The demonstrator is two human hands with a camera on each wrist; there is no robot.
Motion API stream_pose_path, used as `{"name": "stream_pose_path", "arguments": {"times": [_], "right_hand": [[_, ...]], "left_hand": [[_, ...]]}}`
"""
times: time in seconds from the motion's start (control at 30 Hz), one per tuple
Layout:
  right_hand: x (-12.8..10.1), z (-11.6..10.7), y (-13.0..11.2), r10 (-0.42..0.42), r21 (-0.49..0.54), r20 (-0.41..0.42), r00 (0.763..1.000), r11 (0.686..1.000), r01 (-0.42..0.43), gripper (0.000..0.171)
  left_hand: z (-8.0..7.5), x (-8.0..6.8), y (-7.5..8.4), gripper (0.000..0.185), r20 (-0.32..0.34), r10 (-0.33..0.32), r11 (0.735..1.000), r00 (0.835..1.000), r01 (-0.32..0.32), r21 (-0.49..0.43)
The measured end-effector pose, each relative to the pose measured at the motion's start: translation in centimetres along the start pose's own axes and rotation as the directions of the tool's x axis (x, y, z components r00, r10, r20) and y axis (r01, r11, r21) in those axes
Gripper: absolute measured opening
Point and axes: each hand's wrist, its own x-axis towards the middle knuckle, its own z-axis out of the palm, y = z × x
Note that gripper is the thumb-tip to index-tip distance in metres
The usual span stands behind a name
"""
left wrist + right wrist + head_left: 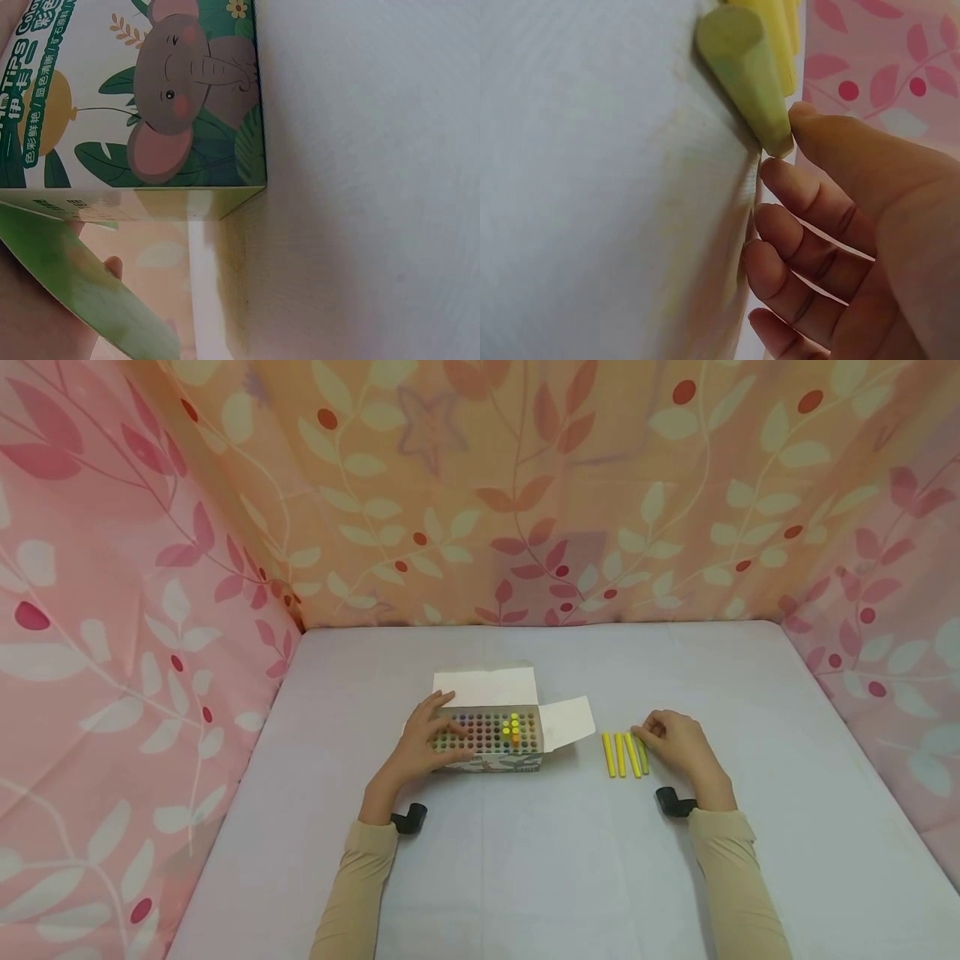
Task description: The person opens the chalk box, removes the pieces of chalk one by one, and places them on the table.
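Observation:
An opened chalk box (491, 763) with an elephant print stands on the table, its dark holes in rows and several yellow chalk ends (514, 722) plus an orange one showing at the right. My left hand (416, 745) holds the box's left end, thumb along the front edge and fingers spread over the top. To the right of the box, three yellow chalk sticks (620, 755) lie side by side. Next to them is a yellow-green chalk stick (744, 79). My right hand (675, 739) pinches its far end between thumb and forefinger, the other fingers curled below.
The box's white lid flap (486, 687) stands up at the back, and a side flap (567, 723) juts right towards the chalk sticks. A white cloth covers the table (525, 868). Patterned curtains (525, 510) enclose its back and sides.

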Motion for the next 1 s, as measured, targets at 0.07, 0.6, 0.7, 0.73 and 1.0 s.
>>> {"name": "stream_pose_path", "arguments": {"times": [0.07,0.6,0.7,0.73,1.0], "right_hand": [[0.0,0.0,0.0,-0.004,0.003,0.000,1.000,1.000,0.004,0.025],[-0.1,-1.5,-1.5,-0.006,0.014,-0.107,0.994,1.000,0.008,0.029],[0.2,-1.9,-2.6,-0.057,0.025,-0.168,0.984,0.998,0.062,0.027],[0.3,-2.0,-2.9,-0.075,0.028,-0.190,0.979,0.996,0.082,0.026],[1.0,-2.6,-5.5,-0.209,0.032,-0.340,0.917,0.972,0.233,0.020]], "left_hand": [[0.0,0.0,0.0,0.032,-0.003,0.003,1.000,1.000,-0.003,0.000],[-0.2,0.1,0.1,0.033,-0.008,0.009,1.000,1.000,-0.009,0.001],[-0.2,0.1,0.1,0.032,-0.012,0.017,1.000,1.000,-0.017,-0.005],[-0.2,0.1,0.1,0.032,-0.014,0.019,1.000,1.000,-0.019,-0.006],[0.1,0.1,-0.3,0.031,-0.017,0.032,0.999,0.999,-0.032,-0.001]]}}
